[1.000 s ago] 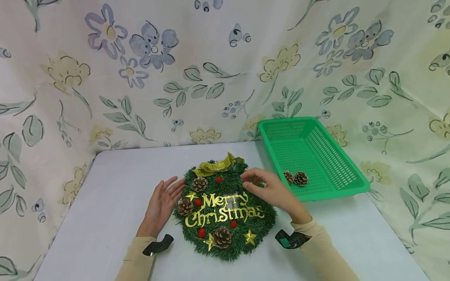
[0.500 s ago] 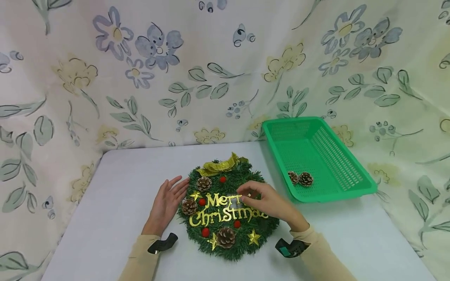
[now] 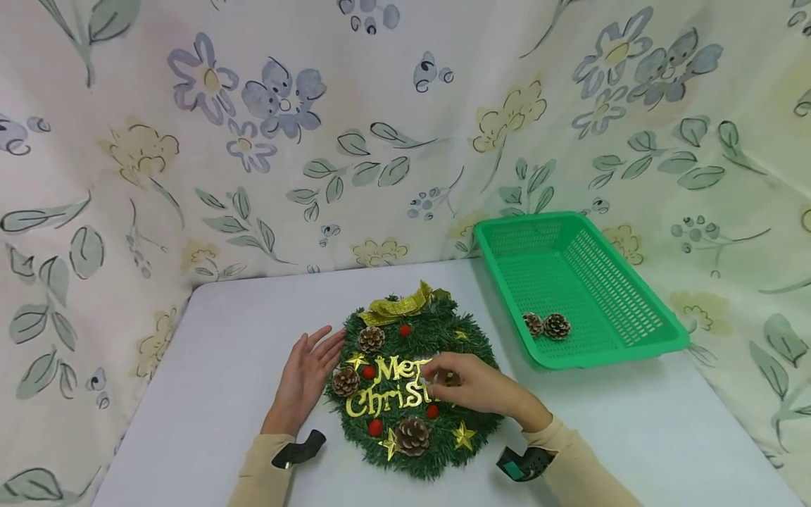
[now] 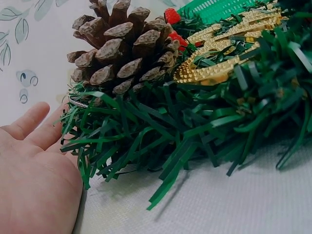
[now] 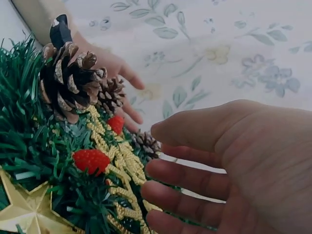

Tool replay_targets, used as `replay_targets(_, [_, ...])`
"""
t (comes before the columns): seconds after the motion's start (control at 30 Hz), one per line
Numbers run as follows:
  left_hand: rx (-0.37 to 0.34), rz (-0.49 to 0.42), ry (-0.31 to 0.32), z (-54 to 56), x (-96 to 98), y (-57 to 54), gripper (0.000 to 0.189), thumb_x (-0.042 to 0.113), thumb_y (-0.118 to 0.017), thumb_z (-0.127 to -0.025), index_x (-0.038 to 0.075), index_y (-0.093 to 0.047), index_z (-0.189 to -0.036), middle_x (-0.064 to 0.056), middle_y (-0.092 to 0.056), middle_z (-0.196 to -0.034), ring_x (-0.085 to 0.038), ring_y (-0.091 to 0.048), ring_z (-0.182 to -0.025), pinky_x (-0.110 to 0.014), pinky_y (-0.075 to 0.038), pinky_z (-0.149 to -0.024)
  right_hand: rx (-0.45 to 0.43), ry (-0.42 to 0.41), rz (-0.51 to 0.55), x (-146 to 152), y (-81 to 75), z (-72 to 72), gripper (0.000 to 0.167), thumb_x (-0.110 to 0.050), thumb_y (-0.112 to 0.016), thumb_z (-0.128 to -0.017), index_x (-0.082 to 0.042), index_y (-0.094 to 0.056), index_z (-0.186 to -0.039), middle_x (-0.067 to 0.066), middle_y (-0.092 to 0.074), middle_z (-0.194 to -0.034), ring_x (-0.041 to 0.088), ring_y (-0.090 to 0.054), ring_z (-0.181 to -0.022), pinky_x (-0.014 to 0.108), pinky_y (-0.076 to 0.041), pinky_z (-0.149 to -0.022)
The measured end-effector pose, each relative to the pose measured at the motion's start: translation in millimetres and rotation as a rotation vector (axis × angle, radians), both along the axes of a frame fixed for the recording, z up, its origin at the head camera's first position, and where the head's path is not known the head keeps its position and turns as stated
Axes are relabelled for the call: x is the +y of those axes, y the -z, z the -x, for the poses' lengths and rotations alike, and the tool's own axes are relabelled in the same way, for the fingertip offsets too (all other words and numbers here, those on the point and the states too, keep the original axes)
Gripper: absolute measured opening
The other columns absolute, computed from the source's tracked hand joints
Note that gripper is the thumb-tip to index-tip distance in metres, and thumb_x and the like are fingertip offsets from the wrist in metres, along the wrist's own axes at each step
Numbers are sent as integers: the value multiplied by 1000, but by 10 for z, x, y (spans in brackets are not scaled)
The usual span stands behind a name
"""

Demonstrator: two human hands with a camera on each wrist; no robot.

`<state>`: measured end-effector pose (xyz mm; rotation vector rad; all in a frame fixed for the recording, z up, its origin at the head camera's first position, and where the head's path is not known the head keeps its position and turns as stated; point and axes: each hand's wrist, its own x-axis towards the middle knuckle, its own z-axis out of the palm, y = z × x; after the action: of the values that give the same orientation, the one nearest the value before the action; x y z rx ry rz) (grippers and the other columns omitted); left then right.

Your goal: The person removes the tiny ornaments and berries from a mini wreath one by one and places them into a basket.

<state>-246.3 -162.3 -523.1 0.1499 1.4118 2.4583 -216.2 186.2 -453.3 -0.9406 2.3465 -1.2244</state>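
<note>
The wreath (image 3: 415, 345) lies flat on the tabletop (image 3: 241, 338) in front of me, its gold ribbon (image 3: 399, 305) marking twelve o'clock. Within the last second my right grip (image 3: 479, 384) has travelled from the wreath's two-o'clock quarter down toward the centre, coming in from three o'clock. The change uncovers the small star (image 3: 462, 336) between one and two o'clock and hides the ends of both words of the gold lettering (image 3: 383, 370); the work thus appears to have shifted from the upper rim to the lettering. My right fingers are loosely bent with the thumb apart, and nothing is visible between them; contact with the letters cannot be told. My left grip (image 3: 308, 374), unchanged, lies palm exposed, fingers extended to the wreath's edge at ten o'clock, clasping nothing. At two o'clock, apart from the wreath, the green basket (image 3: 608, 358) holds two pinecones (image 3: 557, 326) near its seven-o'clock corner, likewise unmoved.
</note>
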Motion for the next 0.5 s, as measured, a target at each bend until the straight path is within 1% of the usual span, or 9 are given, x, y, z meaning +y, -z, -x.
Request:
replay_targets(0.07, [3, -1, -2, 14, 13, -4, 72, 52, -23, -111, 7, -8, -164, -20, -16, -170, -31, -12, -159, -18, -43, -112, 2, -15, -13, 22, -4, 3, 29, -22, -63, -102, -8, -65, -128, 3, -70, -109, 3, -62, -87, 24, -56, -74])
replay_targets(0.17, [7, -10, 0, 23, 30, -6, 72, 53, -23, -111, 7, -7, -164, -21, -15, -170, -31, -12, -159, -19, -43, -112, 6, -28, -37, 63, -19, 10, 29, -20, -64, -102, -8, -66, -128, 1, -71, -106, 2, -59, -80, 22, -54, -70])
replay_targets(0.27, [4, -23, 3, 13, 38, 1, 72, 52, -22, -111, 6, -5, -164, -21, -13, -170, -32, -10, -159, -19, -42, -113, -6, -38, -54, 95, -21, 18, 28, -20, -64, -101, -9, -66, -127, 0, -70, -105, 1, -57, -77, 21, -53, -69])
replay_targets(0.4, [-5, -18, 11, -3, 20, 2, 70, 51, -18, -111, 7, -3, -164, -21, -10, -170, -32, -7, -159, -18, -42, -112, -22, -56, -58, 104, 12, 25, 26, -21, -64, -101, -11, -67, -126, 4, -71, -112, 0, -59, -80, 22, -54, -72])
replay_targets(0.47, [-4, 1, 11, 4, 1, -8, 70, 51, -18, -111, 7, -4, -164, -22, -11, -170, -31, -9, -159, -18, -42, -112, -22, -65, -57, 93, 42, 31, 26, -22, -64, -101, -11, -67, -126, 6, -70, -115, -1, -58, -81, 21, -54, -72])
replay_targets(0.5, [-5, 10, 10, 12, -9, -17, 70, 51, -19, -111, 7, -5, -164, -21, -11, -170, -29, -12, -159, -18, -43, -112, -20, -68, -55, 86, 55, 35, 27, -21, -65, -101, -12, -67, -126, 6, -69, -117, -1, -57, -80, 20, -54, -71])
